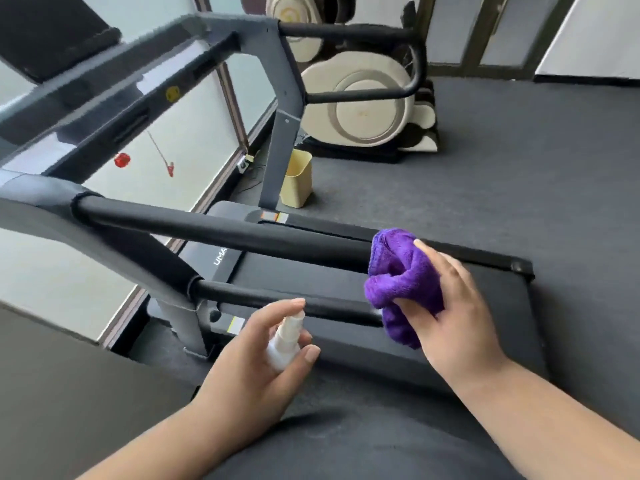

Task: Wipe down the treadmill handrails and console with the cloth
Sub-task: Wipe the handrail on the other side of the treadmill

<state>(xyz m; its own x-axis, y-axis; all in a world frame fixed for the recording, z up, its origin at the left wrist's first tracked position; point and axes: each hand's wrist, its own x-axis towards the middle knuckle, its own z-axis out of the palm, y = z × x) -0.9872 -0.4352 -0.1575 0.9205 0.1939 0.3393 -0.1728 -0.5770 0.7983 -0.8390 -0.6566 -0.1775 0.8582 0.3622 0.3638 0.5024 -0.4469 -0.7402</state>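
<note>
My right hand (453,306) grips a bunched purple cloth (398,282) against the free end of the near black padded handrail (221,232) of the treadmill. A thinner lower black bar (277,301) runs under it, and the cloth covers that bar's end too. My left hand (256,358) holds a small white spray bottle (285,341) just below that bar, with the forefinger on top of the nozzle. The grey console (86,95) with a yellow sticker and the far handrail (346,31) lie higher up in the view. The treadmill belt (346,271) is below.
A beige bin (298,178) stands on the dark floor by the treadmill's far upright. A cream and dark massage chair (367,98) sits behind it. Glass panels with brown frames run along the left. A red safety key (122,160) hangs under the console.
</note>
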